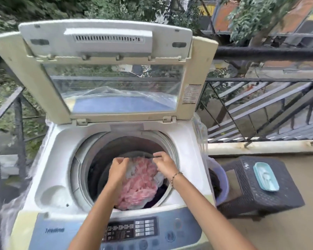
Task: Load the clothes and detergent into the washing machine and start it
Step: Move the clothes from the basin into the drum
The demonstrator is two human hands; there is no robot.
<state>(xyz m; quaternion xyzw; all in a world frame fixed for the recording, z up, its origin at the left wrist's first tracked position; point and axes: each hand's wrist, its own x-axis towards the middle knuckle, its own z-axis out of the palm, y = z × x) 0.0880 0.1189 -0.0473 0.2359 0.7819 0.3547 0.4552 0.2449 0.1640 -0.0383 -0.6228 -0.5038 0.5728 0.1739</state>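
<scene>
In drum (79,170) of open washer (49,159): pink cloth (139,188) atop dark clothes (161,193). Over drum, left grip (118,168) and right grip (165,164), both curled onto pink cloth's far edge. Right of drum: purple tub (224,184) with dark laundry (215,183); beyond, stool (251,195) bearing teal tray (266,176).

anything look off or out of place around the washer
Nothing looks spilled or broken. The one odd thing is a clear plastic sheet. It is bunched up behind the open lid and trails down both sides of the washing machine, like a cover pushed back and not taken off.
</scene>
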